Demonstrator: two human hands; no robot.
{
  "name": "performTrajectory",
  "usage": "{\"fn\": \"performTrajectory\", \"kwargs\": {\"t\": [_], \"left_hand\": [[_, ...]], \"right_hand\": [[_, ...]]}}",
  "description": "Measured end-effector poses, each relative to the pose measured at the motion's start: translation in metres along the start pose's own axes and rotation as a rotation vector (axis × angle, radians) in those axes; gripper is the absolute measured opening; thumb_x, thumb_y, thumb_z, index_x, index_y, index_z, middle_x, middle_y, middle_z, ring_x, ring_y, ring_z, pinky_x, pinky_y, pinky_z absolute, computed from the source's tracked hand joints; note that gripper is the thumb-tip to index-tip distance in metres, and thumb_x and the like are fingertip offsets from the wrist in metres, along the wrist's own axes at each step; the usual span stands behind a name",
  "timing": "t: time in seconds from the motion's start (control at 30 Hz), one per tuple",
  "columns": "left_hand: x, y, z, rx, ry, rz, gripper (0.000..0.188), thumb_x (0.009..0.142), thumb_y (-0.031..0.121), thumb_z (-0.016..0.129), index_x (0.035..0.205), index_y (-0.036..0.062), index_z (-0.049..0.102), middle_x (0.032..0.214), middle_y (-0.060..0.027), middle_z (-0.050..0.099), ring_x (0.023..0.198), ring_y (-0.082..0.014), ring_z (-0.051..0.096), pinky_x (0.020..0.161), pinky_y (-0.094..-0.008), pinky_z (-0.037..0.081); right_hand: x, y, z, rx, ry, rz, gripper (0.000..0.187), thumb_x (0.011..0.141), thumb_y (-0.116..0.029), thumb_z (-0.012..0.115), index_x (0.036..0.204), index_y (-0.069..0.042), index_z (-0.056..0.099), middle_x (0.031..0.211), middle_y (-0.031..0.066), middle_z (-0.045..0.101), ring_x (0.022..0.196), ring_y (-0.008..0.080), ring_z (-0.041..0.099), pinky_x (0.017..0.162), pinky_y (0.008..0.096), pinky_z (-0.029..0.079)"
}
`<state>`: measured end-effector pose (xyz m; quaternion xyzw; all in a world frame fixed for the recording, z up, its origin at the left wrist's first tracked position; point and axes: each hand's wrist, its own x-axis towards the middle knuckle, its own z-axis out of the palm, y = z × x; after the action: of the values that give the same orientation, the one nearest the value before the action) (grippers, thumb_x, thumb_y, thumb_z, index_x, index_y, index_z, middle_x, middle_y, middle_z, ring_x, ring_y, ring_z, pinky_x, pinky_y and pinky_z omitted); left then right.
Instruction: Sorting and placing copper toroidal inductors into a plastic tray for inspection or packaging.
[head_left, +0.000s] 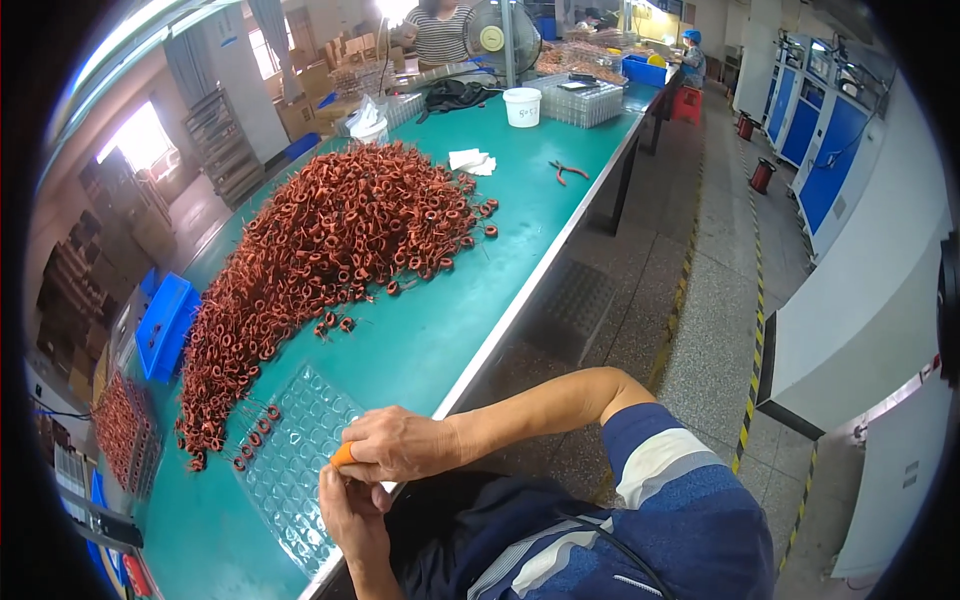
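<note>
My right hand [398, 445] and my left hand [352, 518] meet over the near edge of a clear plastic tray [310, 415]. Both have their fingers pinched together; whatever is between them is hidden. An orange finger cot [343, 456] covers a fingertip of the right hand. Rows of round pockets fill the tray. Along its far left side lie several copper-wound ring coils [264, 426] with thin wire leads. Beyond the tray, a large heap of similar reddish-brown ring coils [340, 220] spreads over the green tabletop [420, 340].
Red-handled pliers [570, 172], white paper [472, 161] and a white bucket [522, 107] are farther along the table. A blue bin [167, 326] stands left of the heap. Stacked clear trays [580, 100] sit at the far end. Two other people are in the background.
</note>
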<state>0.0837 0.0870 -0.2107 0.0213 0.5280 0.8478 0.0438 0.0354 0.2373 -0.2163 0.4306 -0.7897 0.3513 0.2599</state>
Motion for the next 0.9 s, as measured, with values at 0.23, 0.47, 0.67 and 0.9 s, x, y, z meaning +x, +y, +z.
{"fn": "performTrajectory", "kwargs": {"t": [0.23,0.47,0.67,0.9], "left_hand": [[0.001,-0.009,-0.012,0.144,-0.007,0.04,0.032,0.103,0.034,0.039,0.098,0.0038,0.049,0.07,-0.0054,0.051,0.047,-0.0098,0.045,0.04,-0.022,0.035],[-0.01,-0.013,-0.02,0.183,-0.159,0.152,0.023,0.094,0.007,0.053,0.114,0.0019,0.042,0.086,-0.008,0.052,0.058,-0.0103,0.049,0.049,-0.0204,0.039],[-0.015,-0.017,-0.019,0.582,-0.008,0.458,0.022,0.098,0.01,0.049,0.117,0.0003,0.044,0.082,-0.0051,0.05,0.059,-0.0079,0.046,0.052,-0.0195,0.039],[-0.014,-0.015,-0.025,0.665,0.122,0.573,0.028,0.099,0.017,0.051,0.119,-0.0031,0.05,0.091,-0.009,0.061,0.081,-0.0119,0.058,0.066,-0.0222,0.048]], "right_hand": [[0.003,-0.007,0.006,0.209,0.056,0.126,0.022,0.086,-0.024,0.066,0.093,-0.003,0.065,0.084,0.01,0.06,0.08,0.0298,0.061,0.071,0.0392,0.05],[0.002,-0.004,0.003,0.517,0.102,0.378,0.02,0.083,-0.021,0.071,0.086,-0.001,0.067,0.08,0.0098,0.063,0.081,0.0271,0.062,0.07,0.0348,0.049],[0.003,0.0,0.006,0.361,0.246,0.144,0.018,0.08,-0.017,0.073,0.09,-0.003,0.067,0.09,0.0053,0.063,0.091,0.0239,0.059,0.08,0.0368,0.047],[0.002,-0.023,0.014,-0.1,0.342,-0.352,0.022,0.066,-0.009,0.066,0.085,0.003,0.06,0.096,0.0118,0.054,0.097,0.03,0.053,0.087,0.0445,0.042]]}}
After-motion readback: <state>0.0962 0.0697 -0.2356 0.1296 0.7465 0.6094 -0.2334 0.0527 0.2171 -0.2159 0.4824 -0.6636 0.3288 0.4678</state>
